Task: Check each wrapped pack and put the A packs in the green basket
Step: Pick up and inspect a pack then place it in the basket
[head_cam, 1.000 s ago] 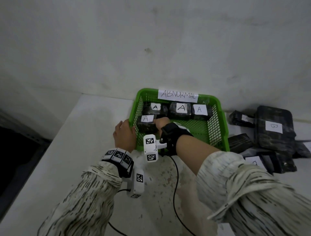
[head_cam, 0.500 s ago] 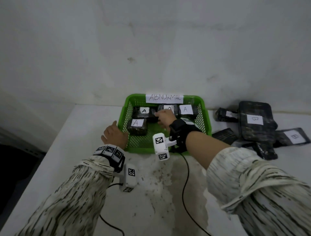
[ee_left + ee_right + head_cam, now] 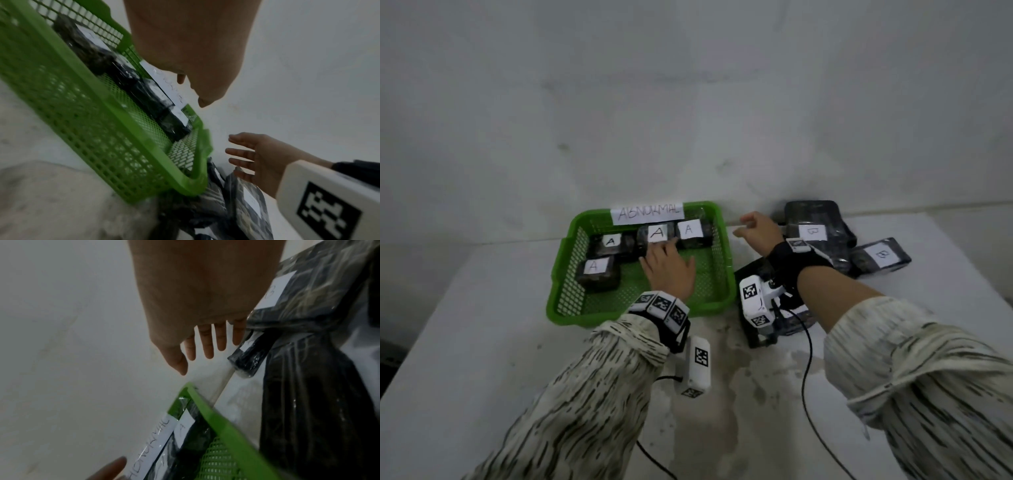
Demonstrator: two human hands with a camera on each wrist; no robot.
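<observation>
While hands (image 3: 669, 270) spread flat, glossy packs (image 3: 598, 274) (film-wrapped) fill perforated green basket (image 3: 640, 308).

- left hand (image 3: 669, 270) is stretched forward, palm down, fingers loose and fairly straight, not gripping anything
- right hand (image 3: 758, 229) is out further forward and off to the right, fingers spread and nearly straight, thumb sticking out to the side, nothing in it either
- both forearms in streaky cream sleeves (image 3: 592, 387), angling in from the bottom corners
- black straps with tagged white camera units on both wrists (image 3: 796, 257)
</observation>
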